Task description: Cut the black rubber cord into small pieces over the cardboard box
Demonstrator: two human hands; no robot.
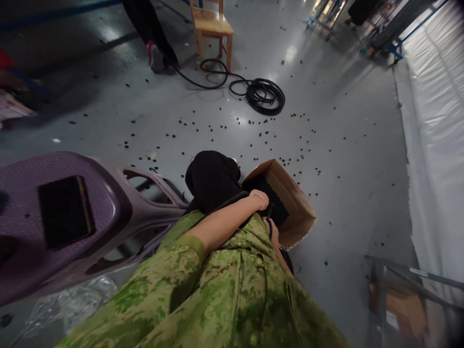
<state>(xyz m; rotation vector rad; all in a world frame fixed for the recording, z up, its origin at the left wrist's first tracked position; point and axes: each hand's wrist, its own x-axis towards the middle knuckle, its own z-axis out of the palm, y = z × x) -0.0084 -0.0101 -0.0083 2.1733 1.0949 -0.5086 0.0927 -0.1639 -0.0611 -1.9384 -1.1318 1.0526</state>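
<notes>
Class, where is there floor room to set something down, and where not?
Mostly bare floor lies between the cardboard box and the white sheet, with sparse black bits. Crowded: strewn floor between box and coiled cable, and the box's near edge, by left hand and right hand.

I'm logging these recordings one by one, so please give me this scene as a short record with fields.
Left hand: bare, pale thin bracelet at the wrist, by an open brown cardboard box
Right hand: bare, partly hidden, beside the same box
Between hands: thin black item, grip unclear
Box contents: dark mass, details unclear
Left side: purple plastic stool bearing a dark rectangular phone
Grey floor: scattered small black pieces, coiled black cable
Background: brown wooden chair
</notes>
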